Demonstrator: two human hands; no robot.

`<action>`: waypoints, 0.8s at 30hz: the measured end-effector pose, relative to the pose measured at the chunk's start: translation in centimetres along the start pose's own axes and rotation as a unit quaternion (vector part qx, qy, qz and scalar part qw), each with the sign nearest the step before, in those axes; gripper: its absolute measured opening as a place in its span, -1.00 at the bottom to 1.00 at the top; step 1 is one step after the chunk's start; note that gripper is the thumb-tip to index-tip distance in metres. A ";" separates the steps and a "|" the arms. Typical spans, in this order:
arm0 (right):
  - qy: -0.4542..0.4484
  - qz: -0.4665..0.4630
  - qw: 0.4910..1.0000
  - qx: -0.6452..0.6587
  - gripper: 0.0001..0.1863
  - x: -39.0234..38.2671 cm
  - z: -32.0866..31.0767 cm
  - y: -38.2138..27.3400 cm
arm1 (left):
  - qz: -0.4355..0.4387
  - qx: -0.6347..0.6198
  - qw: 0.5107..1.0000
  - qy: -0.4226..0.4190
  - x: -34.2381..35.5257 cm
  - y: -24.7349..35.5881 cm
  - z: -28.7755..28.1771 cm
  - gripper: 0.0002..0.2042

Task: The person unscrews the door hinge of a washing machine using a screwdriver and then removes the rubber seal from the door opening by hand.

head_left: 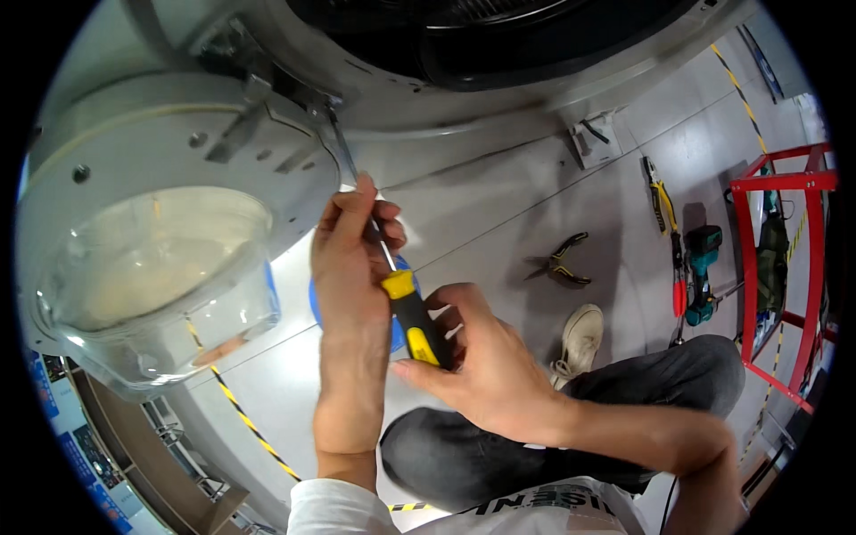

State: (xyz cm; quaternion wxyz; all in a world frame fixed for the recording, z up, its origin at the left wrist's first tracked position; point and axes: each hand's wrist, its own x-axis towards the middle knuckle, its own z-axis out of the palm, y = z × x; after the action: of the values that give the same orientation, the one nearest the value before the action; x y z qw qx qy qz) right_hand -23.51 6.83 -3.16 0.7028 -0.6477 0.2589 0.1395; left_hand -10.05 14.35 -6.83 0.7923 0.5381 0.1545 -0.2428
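The right hand (pixel 486 370) held the yellow-and-black screwdriver (pixel 417 321) by its handle; the left hand (pixel 348 245) wrapped its shaft, pointing toward the far hinge (pixel 319 105) beside the round door (pixel 160 267). Screw work seemed in hand; the next move called for aligned turning.

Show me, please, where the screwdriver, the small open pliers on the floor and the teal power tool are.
Screwdriver (pixel 416 318), head view: on the black-and-yellow handle.
Small open pliers (pixel 555 262), head view: near the pivot.
Teal power tool (pixel 703 270), head view: on the grip between its wider ends.
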 end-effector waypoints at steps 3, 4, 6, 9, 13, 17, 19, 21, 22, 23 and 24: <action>0.135 -0.101 0.985 0.033 -0.51 -1.1 2.0 1.8 | 0.029 0.074 0.997 0.001 -0.6 0.2 0.5 -0.81; 0.167 -0.132 0.977 0.014 -0.56 -1.1 2.3 2.0 | 0.036 0.116 0.993 -0.004 -0.7 0.5 0.4 -0.81; 0.209 -0.152 0.966 0.006 -0.58 -0.9 3.0 2.4 | 0.154 0.268 0.951 0.014 -2.0 1.3 0.1 -0.76; 0.264 -0.183 0.947 0.010 -0.64 -0.9 3.9 2.8 | 0.352 0.481 0.802 -0.032 -5.9 4.1 -0.5 -0.75; 0.311 -0.224 0.923 0.026 -0.67 -0.8 3.7 2.9 | 0.436 0.679 0.540 -0.240 -6.9 9.1 5.6 -0.84; 0.357 -0.240 0.901 0.059 -0.68 -0.3 4.6 2.9 | 0.446 0.798 0.296 -0.276 -2.0 10.3 11.4 -0.84; 0.365 -0.235 0.898 0.075 -0.66 -0.1 5.1 3.1 | 0.416 0.849 0.167 -0.280 0.3 10.6 12.4 -0.85; 0.368 -0.229 0.896 0.093 -0.65 0.0 5.3 3.5 | 0.290 0.913 0.073 -0.279 1.0 10.2 13.7 -0.83; 0.370 -0.224 0.896 0.102 -0.64 0.1 5.4 3.7 | 0.251 0.925 0.028 -0.283 0.9 9.8 14.1 -0.82; 0.383 -0.233 0.889 0.096 -0.63 0.1 5.5 3.7 | 0.212 0.935 -0.018 -0.285 0.6 9.6 14.7 -0.81; 0.386 -0.234 0.887 0.101 -0.63 0.2 5.4 4.0 | 0.171 0.940 -0.061 -0.289 0.6 8.9 14.9 -0.79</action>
State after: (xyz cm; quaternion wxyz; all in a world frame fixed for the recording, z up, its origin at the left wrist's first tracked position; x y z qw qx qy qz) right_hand -24.42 12.63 -6.48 0.6210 -0.6180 0.3634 -0.3168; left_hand -4.92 3.06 5.36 0.4681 -0.6680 0.5586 0.1503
